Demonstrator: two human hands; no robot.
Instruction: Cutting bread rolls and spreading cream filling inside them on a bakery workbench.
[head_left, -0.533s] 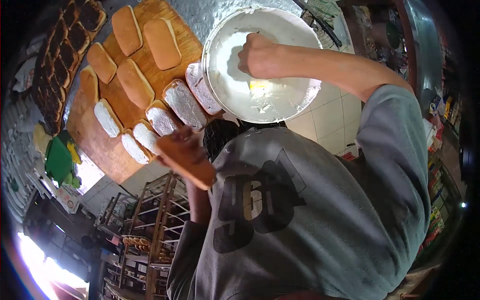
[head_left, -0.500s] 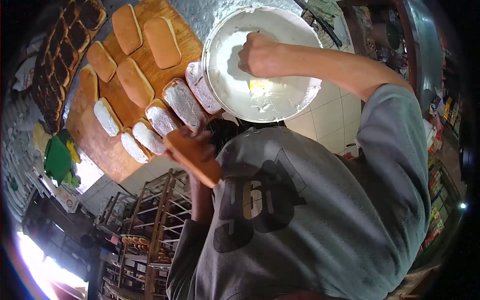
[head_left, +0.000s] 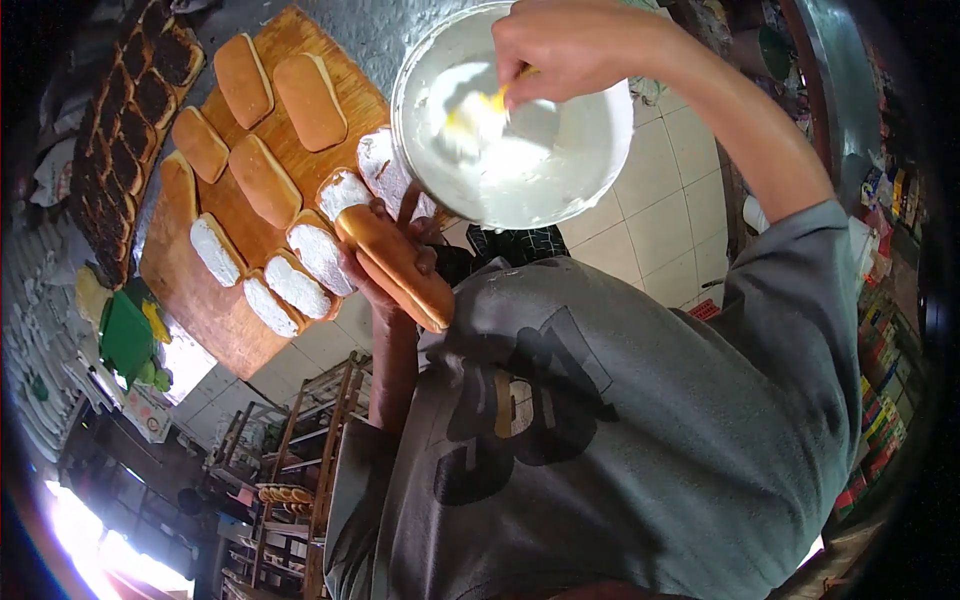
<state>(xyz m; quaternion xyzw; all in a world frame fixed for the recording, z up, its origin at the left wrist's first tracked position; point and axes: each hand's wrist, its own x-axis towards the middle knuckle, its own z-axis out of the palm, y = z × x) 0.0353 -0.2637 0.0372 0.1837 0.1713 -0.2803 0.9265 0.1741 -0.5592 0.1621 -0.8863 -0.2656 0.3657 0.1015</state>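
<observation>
A long golden-brown bread roll (head_left: pixel 405 265) rests in my left hand (head_left: pixel 362 280), whose fingers curl round its sides near the front edge of a wooden board (head_left: pixel 190 300). My right hand (head_left: pixel 550 55) is closed on a yellow-handled spreader (head_left: pixel 494 101). The spreader's blurred lower end is inside a large white bucket (head_left: pixel 600 150), over white cream (head_left: pixel 510 160) smeared on the bottom. Just beyond my left hand lie several cream-covered bread halves (head_left: pixel 318 255). Plain brown bread pieces (head_left: pixel 265 180) lie farther back on the board.
Rows of dark-topped bread (head_left: pixel 130 130) stand at the far left. A green container (head_left: pixel 125 335) sits below them. Wooden racks (head_left: pixel 330 430) rise at the lower left, and packed shelves (head_left: pixel 880 420) line the right. Pale floor tiles (head_left: pixel 650 190) show beside the bucket.
My right hand has lifted toward the bucket's far rim, bringing the spreader into view. My left hand has turned slightly, with the bread roll still in it.
</observation>
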